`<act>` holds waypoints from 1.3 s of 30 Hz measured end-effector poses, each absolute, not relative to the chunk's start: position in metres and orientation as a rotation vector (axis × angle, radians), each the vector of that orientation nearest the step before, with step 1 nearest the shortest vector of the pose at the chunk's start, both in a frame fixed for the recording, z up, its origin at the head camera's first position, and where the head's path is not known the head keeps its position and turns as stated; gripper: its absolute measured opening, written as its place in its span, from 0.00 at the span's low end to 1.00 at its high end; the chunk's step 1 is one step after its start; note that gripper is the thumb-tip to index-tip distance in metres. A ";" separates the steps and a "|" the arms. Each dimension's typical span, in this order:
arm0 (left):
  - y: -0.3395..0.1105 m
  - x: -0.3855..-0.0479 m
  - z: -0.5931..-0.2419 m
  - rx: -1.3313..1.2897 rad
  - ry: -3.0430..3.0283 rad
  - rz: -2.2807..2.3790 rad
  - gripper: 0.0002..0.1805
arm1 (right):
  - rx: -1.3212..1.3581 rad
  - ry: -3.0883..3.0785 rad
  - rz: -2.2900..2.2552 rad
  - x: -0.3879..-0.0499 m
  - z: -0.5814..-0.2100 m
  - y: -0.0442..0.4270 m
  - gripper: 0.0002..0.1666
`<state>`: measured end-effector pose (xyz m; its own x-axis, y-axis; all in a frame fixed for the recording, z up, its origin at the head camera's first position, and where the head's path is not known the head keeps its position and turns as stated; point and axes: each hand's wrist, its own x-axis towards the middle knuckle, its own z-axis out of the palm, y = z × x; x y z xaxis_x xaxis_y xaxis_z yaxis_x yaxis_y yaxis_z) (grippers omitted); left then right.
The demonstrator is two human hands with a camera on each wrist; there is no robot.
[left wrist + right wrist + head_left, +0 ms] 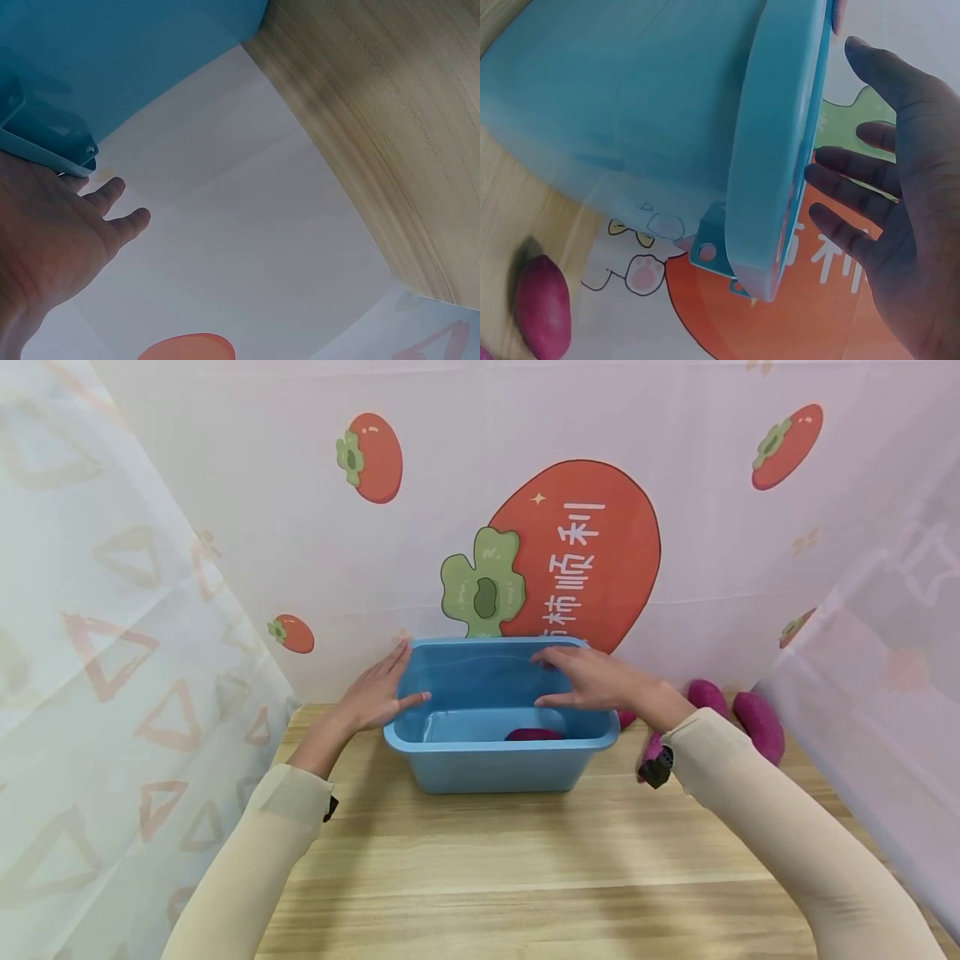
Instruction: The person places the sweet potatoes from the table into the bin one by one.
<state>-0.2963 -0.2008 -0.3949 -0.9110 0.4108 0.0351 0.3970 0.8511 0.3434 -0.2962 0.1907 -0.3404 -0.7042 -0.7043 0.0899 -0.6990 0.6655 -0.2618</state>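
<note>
A blue plastic basin (495, 770) stands upright on the table, with one purple sweet potato (534, 734) partly visible inside, behind the front rim. My left hand (375, 693) rests on the basin's left rim, fingers straight and thumb reaching over the inside; the left wrist view shows this hand (60, 232) against the rim. Over the basin's right side hovers my right hand (592, 681), its fingers spread and holding nothing. In the right wrist view the right hand (922, 202) appears apart from the basin's rim (772, 165).
Several more sweet potatoes (760, 727) lie on the wooden table (465, 868) to the basin's right, partly hidden by my right forearm. Printed cloth (225, 460) hangs behind and along both sides. A black wrist camera (657, 767) sits beneath my right sleeve.
</note>
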 end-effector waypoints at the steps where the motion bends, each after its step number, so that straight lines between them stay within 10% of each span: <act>1: -0.201 -0.297 -0.395 0.651 2.984 0.541 0.54 | -1.191 2.856 -0.431 -0.296 -0.340 0.191 0.48; 39: -0.201 -0.296 -0.395 0.662 2.988 0.556 0.55 | -1.139 2.955 -0.472 -0.292 -0.333 0.223 0.55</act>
<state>-0.2960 -0.2012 -0.3953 -0.9090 0.4141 0.0460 0.4029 0.8456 0.3502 -0.2917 0.2231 -0.3333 -0.7454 -0.6470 0.1606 -0.6648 0.7038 -0.2502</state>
